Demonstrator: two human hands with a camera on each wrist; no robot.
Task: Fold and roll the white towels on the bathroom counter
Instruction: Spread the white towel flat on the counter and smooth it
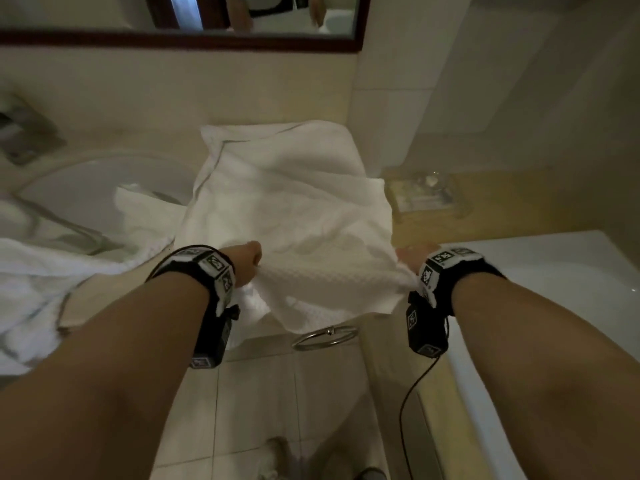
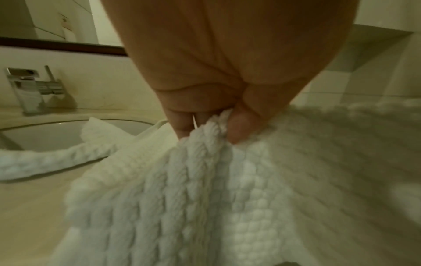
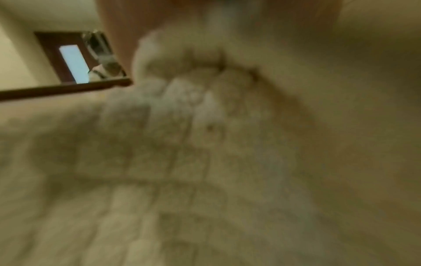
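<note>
step: first fold of white towel [image 1: 287,209], judged | hands: left hand [image 1: 246,261] and right hand [image 1: 412,256] pinching near corners; towel spread ahead on surface [image 1: 485,202] | next: near edge forward onto far edge, corners matched

The head camera looks steeply down from above both forearms onto the counter [image 1: 485,209] and floor, facing the mirror [image 1: 180,39] on the far wall. The left wrist camera sits just behind the left hand [image 2: 216,72], very near the white towel [image 2: 205,198]. The right wrist view is blurred, pressed close to cloth. All three share towel and mirror.
</note>
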